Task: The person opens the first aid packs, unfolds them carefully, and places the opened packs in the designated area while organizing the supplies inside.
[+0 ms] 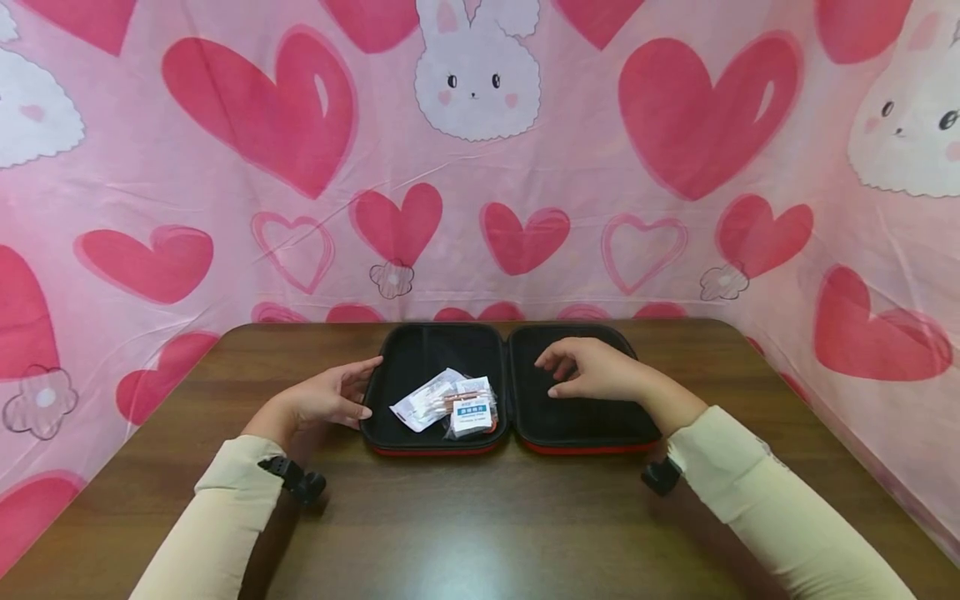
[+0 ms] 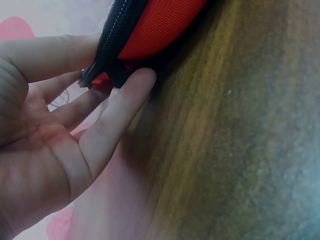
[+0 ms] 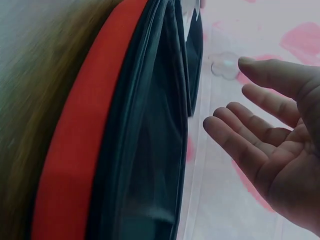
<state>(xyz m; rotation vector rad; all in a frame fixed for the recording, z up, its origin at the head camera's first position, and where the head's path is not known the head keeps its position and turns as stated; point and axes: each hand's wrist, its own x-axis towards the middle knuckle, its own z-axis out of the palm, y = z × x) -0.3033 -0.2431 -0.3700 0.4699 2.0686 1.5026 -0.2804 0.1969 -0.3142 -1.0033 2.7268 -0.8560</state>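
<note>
Case (image 1: 420, 350) looks light, semi-stiff — grab by zip rim (image 2: 112, 45), packets (image 1: 431, 400) inside probably slide. Left hand (image 1: 326, 398) pinches rim — right hand (image 1: 600, 371) loose, holding nothing.

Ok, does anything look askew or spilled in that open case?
No spill or damage stands out. The only untidy bit is the small packets: they overlap at differing angles in the left half of the case, not lined up.

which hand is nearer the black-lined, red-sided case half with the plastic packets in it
Left. The left hand touches the outer edge of that black-lined, red-sided fabric case half; the right hand hovers above the other half, touching nothing.
</note>
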